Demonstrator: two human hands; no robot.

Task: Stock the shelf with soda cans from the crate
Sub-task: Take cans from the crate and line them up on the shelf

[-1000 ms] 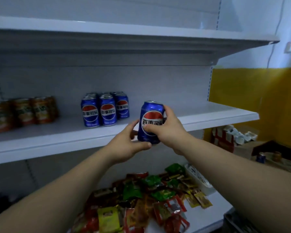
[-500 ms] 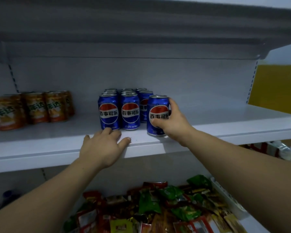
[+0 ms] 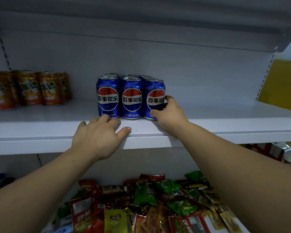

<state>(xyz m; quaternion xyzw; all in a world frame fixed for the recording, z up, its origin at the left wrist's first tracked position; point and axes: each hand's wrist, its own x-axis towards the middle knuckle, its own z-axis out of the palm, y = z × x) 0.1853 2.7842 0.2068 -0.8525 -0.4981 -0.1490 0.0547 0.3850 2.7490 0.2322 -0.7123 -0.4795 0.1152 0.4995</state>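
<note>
Several blue soda cans stand in rows on the white middle shelf (image 3: 208, 126). The front-right blue can (image 3: 154, 98) stands upright in line with the two others in front. My right hand (image 3: 168, 115) curls around its right side, thumb near its base and fingers behind it. My left hand (image 3: 99, 137) lies flat on the shelf's front edge, fingers spread, fingertips just short of the front-left can (image 3: 107, 98). The crate is out of view.
Several orange cans (image 3: 29, 89) stand at the shelf's left. Below, a lower shelf holds a heap of red, green and yellow snack packets (image 3: 149, 204). A yellow wall (image 3: 282, 84) shows at the right, and an upper shelf (image 3: 141, 17) hangs overhead.
My right hand has pushed the blue can left and back into line with the front row. My left hand let go of it earlier and now rests on the shelf edge.
</note>
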